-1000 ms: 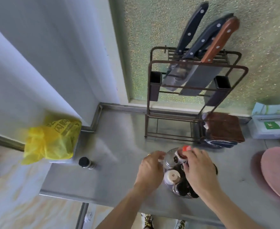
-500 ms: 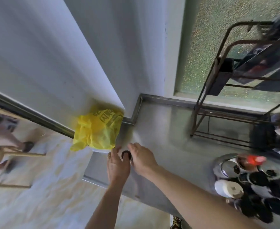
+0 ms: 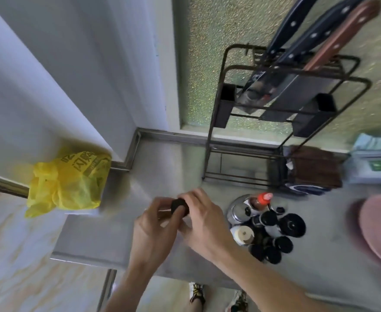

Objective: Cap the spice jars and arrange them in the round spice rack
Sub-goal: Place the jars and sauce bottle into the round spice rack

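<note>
A small spice jar with a black cap sits between both my hands above the steel counter. My left hand wraps its body from below. My right hand curls over its top and right side. Most of the jar is hidden by my fingers. Just to the right stands the round spice rack, shiny metal, holding several black-capped jars, a white-capped jar and a bottle with a red cap.
A dark wire knife rack with three knives stands at the back by the frosted window. A brown cloth lies beside it. A yellow plastic bag sits at the counter's left edge. A pink round object is at far right.
Both hands left the rack, reached to the lone black-capped jar by the yellow bag, took hold of it, and now carry it back toward the rack.
</note>
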